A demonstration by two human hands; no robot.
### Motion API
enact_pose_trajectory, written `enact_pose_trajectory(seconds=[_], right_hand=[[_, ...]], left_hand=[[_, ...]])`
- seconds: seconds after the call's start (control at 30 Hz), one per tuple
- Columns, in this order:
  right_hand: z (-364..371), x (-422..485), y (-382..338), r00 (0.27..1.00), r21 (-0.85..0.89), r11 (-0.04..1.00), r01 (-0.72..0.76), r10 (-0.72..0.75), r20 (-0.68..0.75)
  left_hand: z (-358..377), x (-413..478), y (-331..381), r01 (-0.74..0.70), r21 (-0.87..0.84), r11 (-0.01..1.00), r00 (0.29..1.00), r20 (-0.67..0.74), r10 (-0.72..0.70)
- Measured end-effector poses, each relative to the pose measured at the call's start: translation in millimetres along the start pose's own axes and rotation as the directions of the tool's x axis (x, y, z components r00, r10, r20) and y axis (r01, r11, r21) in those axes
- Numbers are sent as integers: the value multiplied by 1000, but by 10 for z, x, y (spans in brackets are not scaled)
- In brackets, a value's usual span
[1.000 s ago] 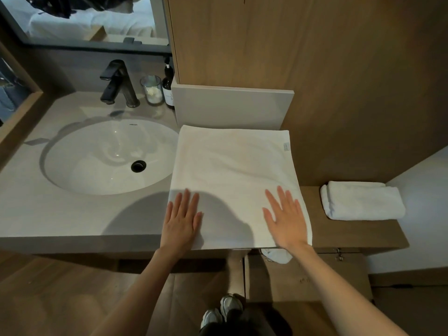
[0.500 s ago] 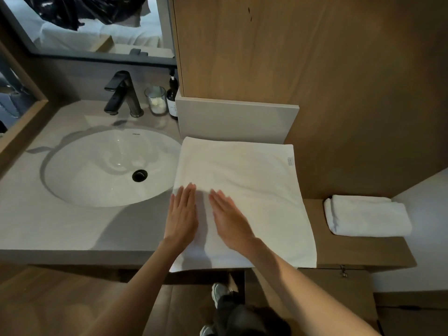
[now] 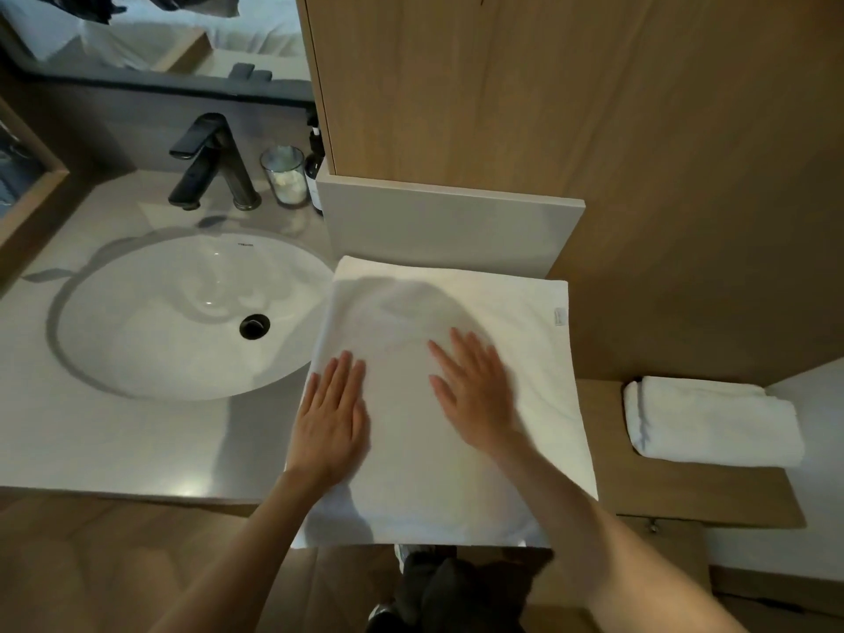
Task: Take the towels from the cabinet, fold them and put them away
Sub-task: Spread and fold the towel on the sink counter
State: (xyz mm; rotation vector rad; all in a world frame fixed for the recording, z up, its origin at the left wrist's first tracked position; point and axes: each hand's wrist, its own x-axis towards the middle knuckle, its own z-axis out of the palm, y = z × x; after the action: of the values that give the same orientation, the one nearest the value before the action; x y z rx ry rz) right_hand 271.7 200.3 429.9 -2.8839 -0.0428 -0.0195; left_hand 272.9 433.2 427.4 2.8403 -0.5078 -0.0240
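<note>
- The worktop is big and pale grey. A round white sink sits in its left part.
- A tall wooden cabinet wall stands behind, with a low grey panel at its foot.
- The white towel lies spread flat on the worktop, just to the right of the sink. Its near edge hangs a little over the front of the worktop.
- The towel looks soft, light and floppy. It bends easily and does not break. I think it is best to pinch it at two corners or along one edge, then lift that side over to fold it.
- A second towel, already folded, rests on the wooden shelf to the right, well apart from the flat one.
- The left hand lies flat on the towel near its left edge, fingers straight and close together. It presses down and holds nothing.
- The right hand lies flat near the middle of the towel, fingers spread a little. It holds nothing too.
- A dark tap, a glass cup and a dark bottle stand at the back. They are well away and do not get in the way.
</note>
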Motion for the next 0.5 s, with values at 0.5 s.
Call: enact_pose_trajectory(seconds=[0.5], right_hand=[[-134, 141, -29, 982, 106, 994, -31, 50, -184]], left_hand=[[-125, 321, 183, -25, -121, 992, 999, -38, 20]])
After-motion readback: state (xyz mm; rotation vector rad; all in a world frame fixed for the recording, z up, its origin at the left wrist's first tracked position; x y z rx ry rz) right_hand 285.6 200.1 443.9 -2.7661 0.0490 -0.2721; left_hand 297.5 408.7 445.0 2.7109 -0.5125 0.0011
